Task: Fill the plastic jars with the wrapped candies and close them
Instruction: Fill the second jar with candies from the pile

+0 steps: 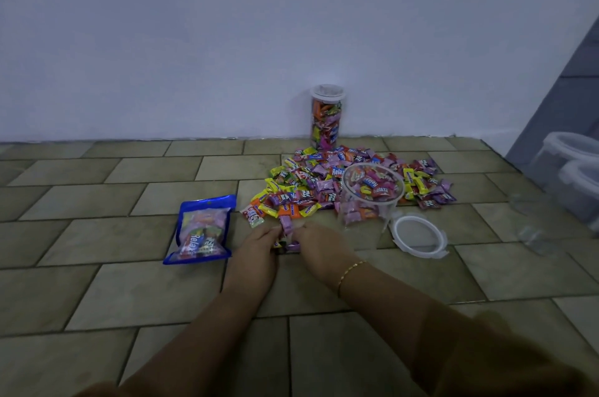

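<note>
Two hands (287, 242) gather candies (324, 182) between pouch (200, 231) and lid (419, 231).

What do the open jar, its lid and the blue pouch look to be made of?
Open jar: clear glossy plastic, candies visible through its wall. Lid: whitish plastic ring, apparently with a clear centre showing tile. Blue pouch: shiny flexible film, likely plastic, with a clear window.

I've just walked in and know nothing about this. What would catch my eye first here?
First, the bright heap of wrapped candies spread on the tiled floor, with an open clear plastic jar part-filled at its near right edge. Behind it, against the wall, a tall clear lidded jar is packed with candies. In front, the left hand and right hand gather a few candies together, a blue candy pouch lying to their left.
</note>
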`<state>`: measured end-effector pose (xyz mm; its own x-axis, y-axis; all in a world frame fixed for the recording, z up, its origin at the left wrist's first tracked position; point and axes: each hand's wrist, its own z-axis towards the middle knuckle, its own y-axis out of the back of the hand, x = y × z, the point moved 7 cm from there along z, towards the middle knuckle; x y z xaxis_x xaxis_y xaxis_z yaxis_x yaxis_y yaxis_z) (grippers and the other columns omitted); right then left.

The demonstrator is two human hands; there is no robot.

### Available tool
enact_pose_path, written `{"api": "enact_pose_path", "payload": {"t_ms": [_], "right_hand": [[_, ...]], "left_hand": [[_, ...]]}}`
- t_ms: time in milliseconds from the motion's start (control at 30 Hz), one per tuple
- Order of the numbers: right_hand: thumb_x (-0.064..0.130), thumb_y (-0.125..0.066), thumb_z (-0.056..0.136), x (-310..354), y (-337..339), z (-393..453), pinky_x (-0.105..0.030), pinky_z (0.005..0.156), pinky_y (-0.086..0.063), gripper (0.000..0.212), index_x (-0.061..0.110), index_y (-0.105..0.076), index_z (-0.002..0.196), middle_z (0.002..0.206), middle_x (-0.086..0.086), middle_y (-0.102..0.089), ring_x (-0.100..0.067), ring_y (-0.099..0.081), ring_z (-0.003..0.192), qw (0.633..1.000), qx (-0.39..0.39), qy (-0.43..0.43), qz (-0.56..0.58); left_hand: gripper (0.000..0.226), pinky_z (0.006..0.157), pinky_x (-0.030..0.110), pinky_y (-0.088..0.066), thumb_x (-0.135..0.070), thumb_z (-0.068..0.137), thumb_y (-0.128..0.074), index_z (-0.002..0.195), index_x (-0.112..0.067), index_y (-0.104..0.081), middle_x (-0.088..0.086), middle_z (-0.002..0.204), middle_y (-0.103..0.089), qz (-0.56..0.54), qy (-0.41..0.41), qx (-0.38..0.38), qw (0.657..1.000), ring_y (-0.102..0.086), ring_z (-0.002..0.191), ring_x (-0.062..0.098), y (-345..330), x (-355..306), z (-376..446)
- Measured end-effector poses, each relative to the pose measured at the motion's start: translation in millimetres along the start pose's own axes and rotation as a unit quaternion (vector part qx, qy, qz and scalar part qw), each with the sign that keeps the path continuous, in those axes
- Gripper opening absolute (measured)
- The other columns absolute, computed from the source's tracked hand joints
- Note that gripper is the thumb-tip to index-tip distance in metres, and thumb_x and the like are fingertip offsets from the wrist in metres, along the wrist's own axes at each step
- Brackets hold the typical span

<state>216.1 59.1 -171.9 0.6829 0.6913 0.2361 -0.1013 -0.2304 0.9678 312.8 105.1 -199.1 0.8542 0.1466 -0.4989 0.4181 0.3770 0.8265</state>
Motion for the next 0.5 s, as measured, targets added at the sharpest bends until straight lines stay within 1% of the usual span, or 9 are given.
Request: {"api": "enact_pose_path", "payload": {"t_ms": [67, 167, 233, 333, 433, 500], "right_hand": [[0.008, -0.038, 0.095, 1.2, 6.8, -1.3, -0.036, 0.091, -0.041, 0.032, 0.007, -0.056, 0.122, 0.118, -0.016, -0.054, -0.032, -0.053, 0.109, 1.000, -0.016, 0.000, 0.013], [0.006, -0.042, 0.093, 4.3, 21.7, -3.0, -0.035, 0.085, -0.042, 0.031, 0.009, -0.058, 0.118, 0.114, -0.013, -0.055, -0.030, -0.054, 0.104, 0.998, -0.056, 0.004, 0.024], [0.005, -0.045, 0.091, 8.5, 35.6, -6.2, -0.037, 0.088, -0.045, 0.031, 0.012, -0.058, 0.118, 0.116, -0.010, -0.055, -0.028, -0.054, 0.105, 0.996, -0.078, 0.014, 0.035], [0.005, -0.048, 0.090, 16.4, 68.0, -16.8, -0.039, 0.091, -0.046, 0.030, 0.012, -0.059, 0.118, 0.117, -0.009, -0.055, -0.026, -0.054, 0.106, 0.989, -0.127, 0.034, 0.066], [0.008, -0.048, 0.092, 20.1, 107.3, -32.3, -0.032, 0.088, -0.044, 0.026, 0.012, -0.061, 0.115, 0.113, -0.006, -0.057, -0.021, -0.054, 0.102, 0.979, -0.183, 0.046, 0.080], [0.009, -0.047, 0.092, 15.6, 130.9, -42.7, -0.026, 0.081, -0.041, 0.025, 0.012, -0.063, 0.112, 0.110, -0.005, -0.059, -0.018, -0.053, 0.098, 0.975, -0.204, 0.046, 0.077]], "left_hand": [[0.048, 0.088, 0.015, -0.034, -0.001, 0.090, -0.049, 0.134, -0.021, -0.052, -0.002, 0.139, -0.050, -0.006, -0.003, -0.010, 1.000, -0.048, 0.122, 0.014, 3.7, -2.5, -2.8], [0.043, 0.082, 0.015, -0.033, -0.001, 0.090, -0.050, 0.128, -0.019, -0.058, 0.000, 0.134, -0.054, -0.012, 0.007, -0.023, 1.000, -0.052, 0.117, 0.016, 7.2, -4.3, -6.4], [0.040, 0.082, 0.014, -0.032, -0.002, 0.090, -0.052, 0.127, -0.017, -0.059, 0.001, 0.133, -0.055, -0.015, 0.013, -0.021, 1.000, -0.052, 0.117, 0.016, 7.0, -4.0, -7.6], [0.039, 0.084, 0.017, -0.038, -0.004, 0.090, -0.053, 0.125, -0.019, -0.060, 0.001, 0.132, -0.055, -0.023, 0.011, -0.020, 0.999, -0.054, 0.115, 0.016, 7.6, -5.0, -8.3], [0.037, 0.085, 0.020, -0.040, -0.007, 0.091, -0.053, 0.126, -0.017, -0.059, 0.003, 0.130, -0.056, -0.021, 0.024, -0.022, 0.999, -0.055, 0.113, 0.017, 8.4, -5.0, -9.6], [0.037, 0.085, 0.018, -0.039, -0.007, 0.091, -0.052, 0.126, -0.017, -0.058, 0.002, 0.129, -0.057, -0.019, 0.025, -0.023, 0.999, -0.055, 0.113, 0.016, 8.7, -5.7, -10.6]]}}
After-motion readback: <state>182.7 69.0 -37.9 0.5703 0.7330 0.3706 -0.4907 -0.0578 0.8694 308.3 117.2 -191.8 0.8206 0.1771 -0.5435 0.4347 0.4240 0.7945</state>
